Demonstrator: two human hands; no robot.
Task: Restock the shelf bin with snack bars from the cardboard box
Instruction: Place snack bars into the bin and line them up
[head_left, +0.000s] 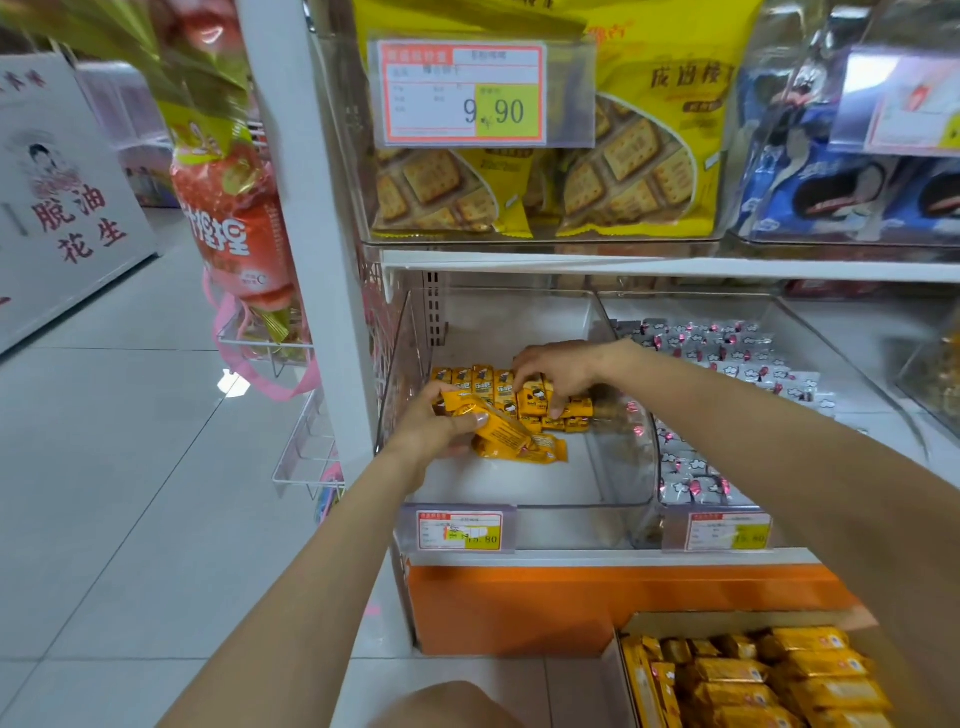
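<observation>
Head view cuts the cardboard box (727, 621) off at the lower right corner, so only its far flap and part of its load of yellow packets show. Print on the snack bars (511, 436) is too small to read, and the left hand (439, 423) hides their upper left ends. That hand grips a small bundle of them inside the clear shelf bin (582, 525), just above its floor, long axes slanting from upper left down to lower right. Behind them the standing bars (493, 387) form an upright row near the back, long axes vertical. The right hand (563, 371) reaches over this row, fingers curled round the tops of a few and covering its right end.
</observation>
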